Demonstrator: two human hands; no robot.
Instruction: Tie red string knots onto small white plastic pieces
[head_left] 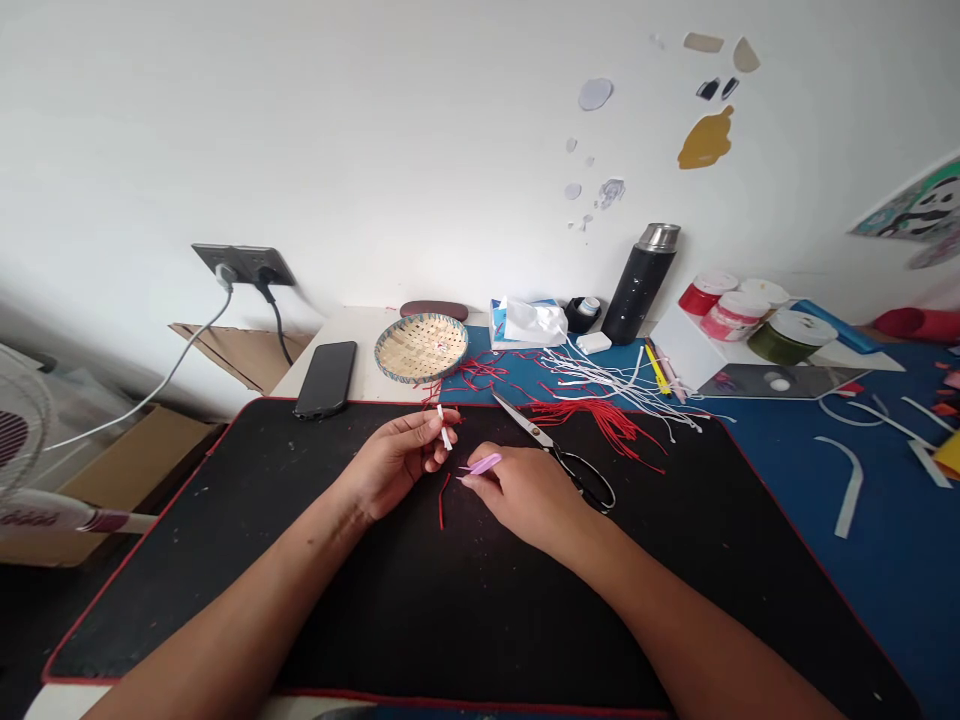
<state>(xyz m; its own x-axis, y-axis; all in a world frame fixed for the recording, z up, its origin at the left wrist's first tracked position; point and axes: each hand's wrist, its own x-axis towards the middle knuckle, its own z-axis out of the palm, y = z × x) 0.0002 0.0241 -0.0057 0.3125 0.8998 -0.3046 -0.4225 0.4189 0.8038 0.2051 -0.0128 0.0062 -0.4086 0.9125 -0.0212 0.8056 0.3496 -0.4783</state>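
The left hand (397, 462) is closed in a pinch on a narrow white paper strip (445, 430), and the right hand (521, 490) grips pink tweezers (484, 464) — their tips near the strip, not touching it. Black-handled scissors (559, 455) lie just beyond the right hand on a black desk mat (225, 600), with a short red thread (442, 500) below the strip — the tissue box (517, 325) label is too small to read.
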